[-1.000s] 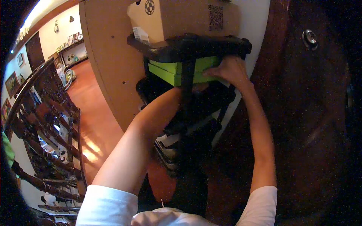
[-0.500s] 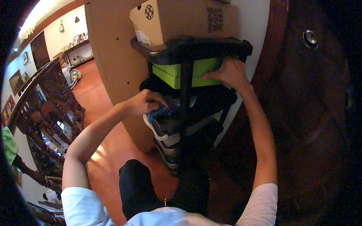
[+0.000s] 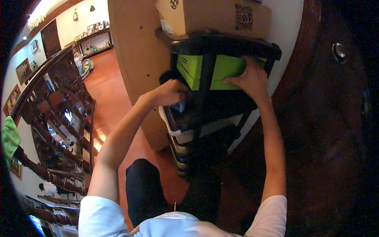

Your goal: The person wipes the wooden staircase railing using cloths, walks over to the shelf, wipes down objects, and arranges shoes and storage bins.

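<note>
A bright green box (image 3: 229,73) sits inside the upper level of a black shelf rack (image 3: 237,46), behind its front post. My right hand (image 3: 254,79) grips the box's right part, thumb against the front and fingers at the top edge under the rack's top. My left hand (image 3: 171,93), slightly blurred, has curled fingers at the rack's left side, left of the box. A bit of blue cloth (image 3: 180,106) shows just under those fingers and seems held by them; most of it is hidden.
A brown cardboard box (image 3: 221,19) stands on the rack's top. Lower tiers hold dark and white-edged items (image 3: 179,136). A brown panel (image 3: 136,59) stands left of the rack, a dark door (image 3: 327,118) right. A wooden banister (image 3: 51,118) with a green cloth (image 3: 10,138) is far left.
My left hand has risen a little beside the rack, with the blue cloth under its fingers. The right hand stays on the green box. The whole view has shifted, moving the rack rightward.
</note>
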Motion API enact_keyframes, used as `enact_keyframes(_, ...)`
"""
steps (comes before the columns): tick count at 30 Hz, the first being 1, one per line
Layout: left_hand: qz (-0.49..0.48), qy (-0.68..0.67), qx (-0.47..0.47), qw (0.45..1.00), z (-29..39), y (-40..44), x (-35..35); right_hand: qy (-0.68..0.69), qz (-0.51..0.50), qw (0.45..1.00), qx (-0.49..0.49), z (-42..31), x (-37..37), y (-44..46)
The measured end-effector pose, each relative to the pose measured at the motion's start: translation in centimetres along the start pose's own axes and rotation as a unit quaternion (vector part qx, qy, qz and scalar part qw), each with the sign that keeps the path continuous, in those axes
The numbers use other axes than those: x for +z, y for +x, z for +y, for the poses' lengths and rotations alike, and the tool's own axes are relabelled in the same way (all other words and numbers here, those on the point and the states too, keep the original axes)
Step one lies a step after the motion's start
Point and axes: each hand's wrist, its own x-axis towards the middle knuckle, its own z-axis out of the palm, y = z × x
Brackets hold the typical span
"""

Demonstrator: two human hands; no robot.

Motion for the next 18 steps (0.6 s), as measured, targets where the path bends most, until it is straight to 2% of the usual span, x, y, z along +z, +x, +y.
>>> enact_keyframes(2, 0.144, -0.116, 0.127, 0.975, 1.4, -3.5, -0.2, 0.007, 0.009, 1.000, -0.007, -0.1, 0.0, -0.3)
enact_keyframes(3, 0.142, -0.118, 0.126, 0.975, 1.1, -3.7, 0.1, 0.010, -0.002, 1.000, -0.004, -0.1, 0.1, -0.4)
enact_keyframes(5, 0.373, -0.102, 0.220, 0.896, 0.3, -3.7, 0.9, 0.016, -0.014, 1.000, -0.001, -0.2, 0.2, -0.7)
enact_keyframes(6, 0.373, -0.100, 0.218, 0.896, -0.3, -3.9, 1.5, 0.017, -0.010, 1.000, -0.008, -0.4, 0.2, -0.9)
enact_keyframes(7, 0.439, -0.270, 0.108, 0.850, -1.0, -4.2, 2.3, 0.019, -0.005, 1.000, -0.014, -0.5, 0.2, -1.3)
enact_keyframes(8, 0.485, -0.427, -0.005, 0.763, -1.8, -4.4, 2.9, 0.021, -0.004, 1.000, -0.016, -0.3, 0.1, -1.8)
enact_keyframes(9, 0.519, -0.458, -0.024, 0.722, -2.3, -4.6, 3.3, 0.017, 0.016, 0.999, -0.026, 0.4, -0.1, -2.7)
enact_keyframes(10, 0.522, -0.458, -0.023, 0.719, -2.9, -5.0, 4.0, 0.012, 0.036, 0.999, -0.038, 0.7, -0.2, -3.4)
enact_keyframes(12, 0.505, -0.538, -0.088, 0.669, -3.2, -6.2, 5.2, 0.017, 0.036, 0.999, -0.036, 0.3, -0.6, -4.0)
enact_keyframes(14, 0.496, -0.542, -0.093, 0.672, -3.3, -6.6, 5.9, 0.025, 0.036, 0.999, -0.029, 0.0, -0.9, -3.9)
enact_keyframes(16, 0.396, -0.525, -0.097, 0.747, -2.9, -6.9, 6.0, 0.045, -0.003, 0.999, 0.019, -0.4, -1.0, -3.5)
enact_keyframes(17, 0.405, -0.423, -0.065, 0.808, -1.0, -7.3, 5.2, 0.046, -0.004, 0.999, 0.019, -0.8, -1.2, -3.2)
enact_keyframes(18, 0.404, -0.423, -0.067, 0.808, -0.1, -7.1, 4.6, 0.055, -0.002, 0.998, 0.027, -1.4, -1.3, -2.8)
